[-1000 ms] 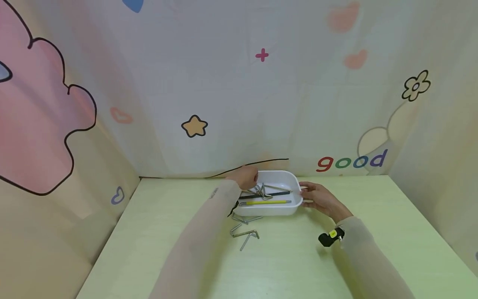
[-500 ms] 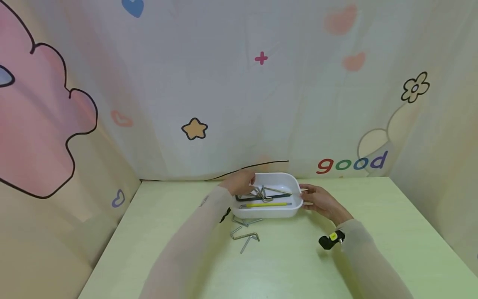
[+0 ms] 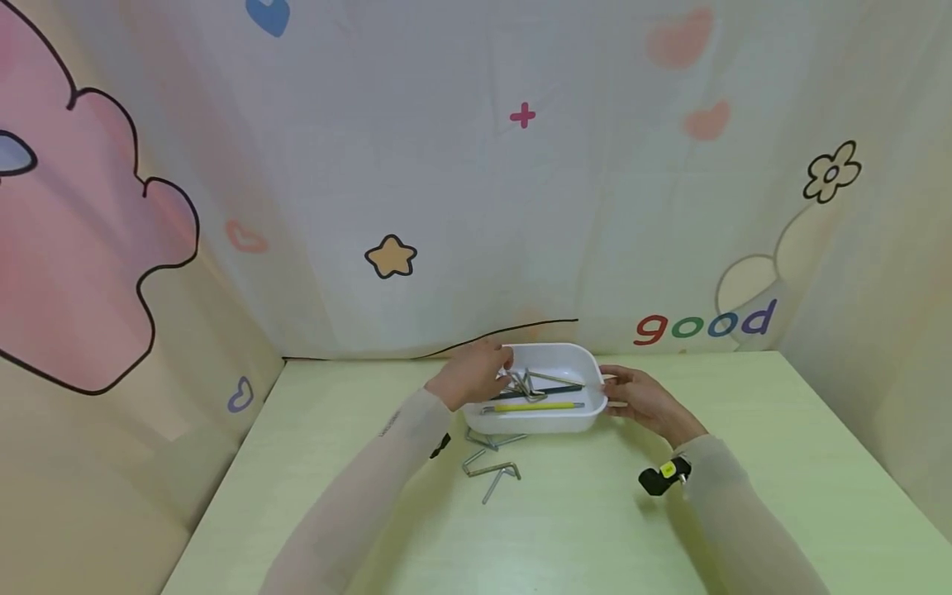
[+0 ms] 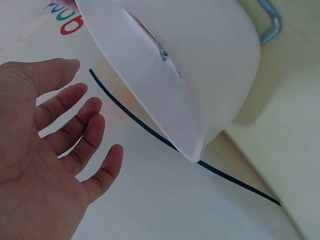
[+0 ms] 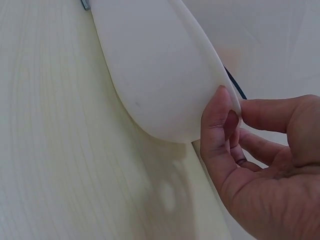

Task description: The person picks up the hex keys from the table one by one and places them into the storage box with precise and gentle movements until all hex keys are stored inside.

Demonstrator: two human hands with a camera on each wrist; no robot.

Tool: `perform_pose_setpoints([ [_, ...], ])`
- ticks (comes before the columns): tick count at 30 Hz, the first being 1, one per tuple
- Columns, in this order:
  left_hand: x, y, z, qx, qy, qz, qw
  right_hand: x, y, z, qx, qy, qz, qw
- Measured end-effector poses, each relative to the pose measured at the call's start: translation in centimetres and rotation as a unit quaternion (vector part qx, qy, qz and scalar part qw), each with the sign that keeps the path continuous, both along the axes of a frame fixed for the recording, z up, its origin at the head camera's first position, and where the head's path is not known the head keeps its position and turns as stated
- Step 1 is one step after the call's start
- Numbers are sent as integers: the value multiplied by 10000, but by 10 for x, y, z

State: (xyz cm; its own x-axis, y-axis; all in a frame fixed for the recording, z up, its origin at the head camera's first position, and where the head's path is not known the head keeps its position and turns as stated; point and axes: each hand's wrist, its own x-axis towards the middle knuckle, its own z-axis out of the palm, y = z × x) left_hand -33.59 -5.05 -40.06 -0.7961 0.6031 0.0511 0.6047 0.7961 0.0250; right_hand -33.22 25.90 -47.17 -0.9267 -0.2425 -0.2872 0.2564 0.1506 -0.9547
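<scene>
A white plastic tray (image 3: pixel 541 423) stands at the back of the table. Inside lie several metallic hex keys (image 3: pixel 530 390), a dark hex key (image 3: pixel 564 388) and a yellow rod with metal ends (image 3: pixel 537 406). My left hand (image 3: pixel 468 376) hovers at the tray's left end. In the left wrist view this hand (image 4: pixel 55 135) holds nothing, its fingers spread and loosely bent, apart from the tray. My right hand (image 3: pixel 645 402) is at the opposite end. The right wrist view shows that hand (image 5: pixel 265 165) pinching the tray's rim between thumb and fingers.
Several L-shaped metal hex keys (image 3: pixel 492 469) lie loose on the pale green table (image 3: pixel 580 512) in front of the tray. A printed curtain (image 3: pixel 476 182) hangs right behind the tray, and more of it closes in both sides.
My left hand has drawn back left from inside the tray, its fingers loosening from a curl. My right hand keeps its place on the rim, and the tray stays put.
</scene>
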Motion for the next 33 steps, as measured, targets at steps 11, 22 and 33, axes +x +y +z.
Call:
perform_pose_setpoints([
  [11, 29, -2, -9, 79, 943, -356, 9949, -2, 2, -2, 32, 53, -45, 10000],
  [22, 58, -16, -23, 361, 1682, -126, 9850, -3, 5, -3, -34, 91, -23, 10000],
  [33, 82, -30, -46, 521, 1462, -337, 9873, 0, 2, -6, -107, 113, 33, 9999],
])
